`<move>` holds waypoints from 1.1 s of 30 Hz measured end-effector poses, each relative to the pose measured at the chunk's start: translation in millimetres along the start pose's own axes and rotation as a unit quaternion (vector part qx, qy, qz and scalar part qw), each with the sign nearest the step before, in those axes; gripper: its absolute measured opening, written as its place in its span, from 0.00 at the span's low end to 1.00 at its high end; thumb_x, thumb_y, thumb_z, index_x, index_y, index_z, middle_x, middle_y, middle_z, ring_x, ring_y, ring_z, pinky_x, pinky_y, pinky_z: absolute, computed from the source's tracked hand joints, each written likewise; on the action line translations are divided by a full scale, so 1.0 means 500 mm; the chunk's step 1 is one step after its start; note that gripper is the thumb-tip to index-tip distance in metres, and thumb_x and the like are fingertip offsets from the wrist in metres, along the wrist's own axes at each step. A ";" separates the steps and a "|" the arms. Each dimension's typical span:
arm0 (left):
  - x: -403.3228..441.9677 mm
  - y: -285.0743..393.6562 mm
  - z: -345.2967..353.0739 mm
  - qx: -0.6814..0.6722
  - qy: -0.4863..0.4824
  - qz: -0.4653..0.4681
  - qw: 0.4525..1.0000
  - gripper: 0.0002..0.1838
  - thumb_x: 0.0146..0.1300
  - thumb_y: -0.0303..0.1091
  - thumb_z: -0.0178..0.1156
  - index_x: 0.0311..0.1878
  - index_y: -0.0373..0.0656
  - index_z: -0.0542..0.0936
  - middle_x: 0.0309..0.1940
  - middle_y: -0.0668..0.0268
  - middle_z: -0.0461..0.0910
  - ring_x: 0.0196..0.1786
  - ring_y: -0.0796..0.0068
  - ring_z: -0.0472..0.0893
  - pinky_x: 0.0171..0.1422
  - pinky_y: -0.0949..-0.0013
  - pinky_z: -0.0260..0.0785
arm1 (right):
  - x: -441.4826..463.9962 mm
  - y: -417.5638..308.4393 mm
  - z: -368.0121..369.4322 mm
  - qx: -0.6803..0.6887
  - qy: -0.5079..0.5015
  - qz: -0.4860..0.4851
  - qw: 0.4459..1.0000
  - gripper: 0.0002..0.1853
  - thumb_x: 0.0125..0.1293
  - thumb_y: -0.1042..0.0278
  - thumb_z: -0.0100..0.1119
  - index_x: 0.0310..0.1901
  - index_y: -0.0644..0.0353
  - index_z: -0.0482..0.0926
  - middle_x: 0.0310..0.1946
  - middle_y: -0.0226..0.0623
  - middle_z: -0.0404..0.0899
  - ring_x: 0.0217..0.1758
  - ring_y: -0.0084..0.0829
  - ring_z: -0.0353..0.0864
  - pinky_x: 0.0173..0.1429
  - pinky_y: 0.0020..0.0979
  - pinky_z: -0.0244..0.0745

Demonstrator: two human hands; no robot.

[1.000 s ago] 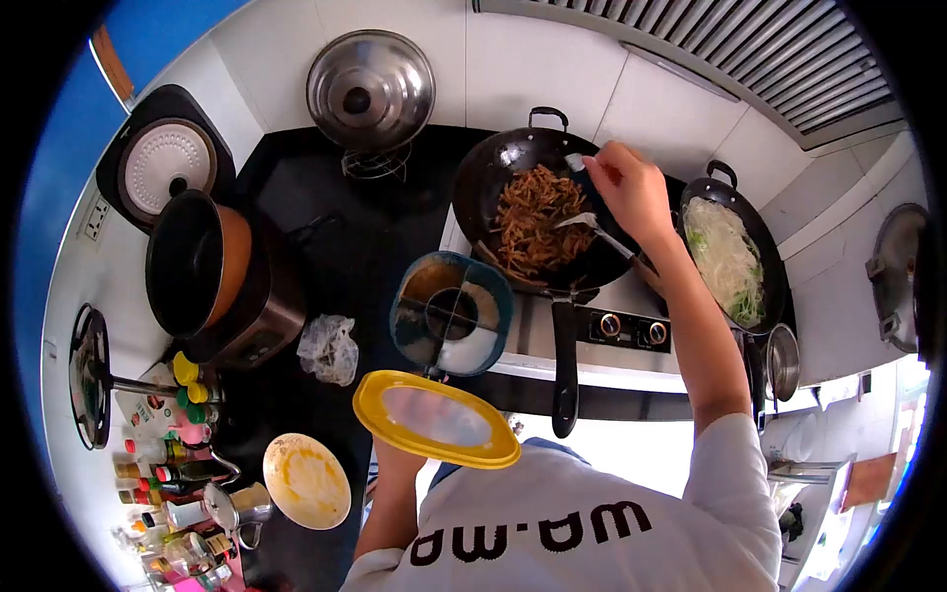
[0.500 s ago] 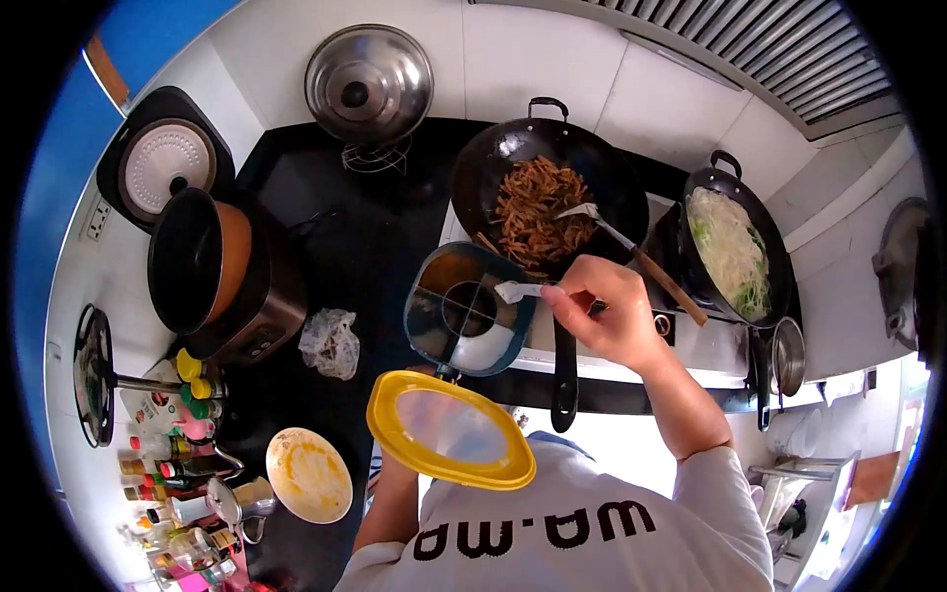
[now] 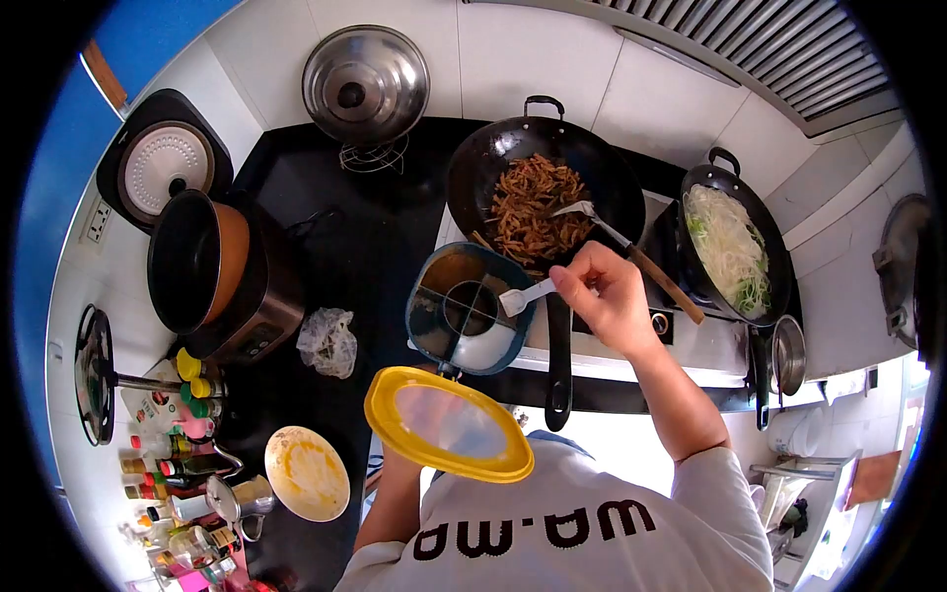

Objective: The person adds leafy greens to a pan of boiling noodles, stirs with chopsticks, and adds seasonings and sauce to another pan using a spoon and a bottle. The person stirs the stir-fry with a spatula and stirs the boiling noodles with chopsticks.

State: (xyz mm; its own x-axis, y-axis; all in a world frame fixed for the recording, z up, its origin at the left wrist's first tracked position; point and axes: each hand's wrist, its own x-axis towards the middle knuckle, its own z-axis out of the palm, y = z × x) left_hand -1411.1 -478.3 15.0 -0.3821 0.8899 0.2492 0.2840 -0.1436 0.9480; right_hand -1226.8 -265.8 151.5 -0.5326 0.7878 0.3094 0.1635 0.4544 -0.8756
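Observation:
My right hand (image 3: 604, 294) is closed on the handle of a small white spoon (image 3: 523, 296). The spoon's bowl is over the right side of a blue-green seasoning box (image 3: 419, 321). Dividers split the box into compartments, one with white seasoning, others with darker contents. Its yellow-rimmed lid (image 3: 380, 414) hangs open towards me. My left hand (image 3: 397, 464) is below the lid and appears to support the box; its fingers are mostly hidden. Just beyond the box, a black wok (image 3: 483, 148) holds brown strips of food (image 3: 538, 197), with a wooden-handled spatula (image 3: 646, 266) resting in it.
To the right, a second wok (image 3: 779, 237) holds pale shreds with green pieces. On the left are an open rice cooker (image 3: 256, 306), a crumpled plastic bag (image 3: 327, 343), a stained plate (image 3: 321, 503) and several bottles (image 3: 192, 464). A metal lid (image 3: 395, 74) leans at the back.
My right hand has risen slightly, and the spoon now slants more, its bowl a little lower and further right over the box. The box and its lid have barely moved.

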 end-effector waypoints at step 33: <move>0.059 0.098 0.015 0.340 0.036 0.114 0.933 0.09 0.44 0.31 0.69 0.28 0.47 0.78 0.30 0.67 0.73 0.33 0.68 0.74 0.34 0.66 0.65 | -0.041 -0.003 0.028 -0.055 -0.071 -0.190 0.978 0.08 0.52 0.73 0.65 0.22 0.59 0.74 0.16 0.32 0.72 0.17 0.24 0.70 0.20 0.23 0.62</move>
State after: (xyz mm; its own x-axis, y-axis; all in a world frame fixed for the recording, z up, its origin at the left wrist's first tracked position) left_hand -1402.0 -455.8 67.4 -0.2947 0.8343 0.4659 0.8481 0.0038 0.5298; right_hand -1227.7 -288.6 141.1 -0.6809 0.4917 0.5428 0.0166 0.7513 -0.6597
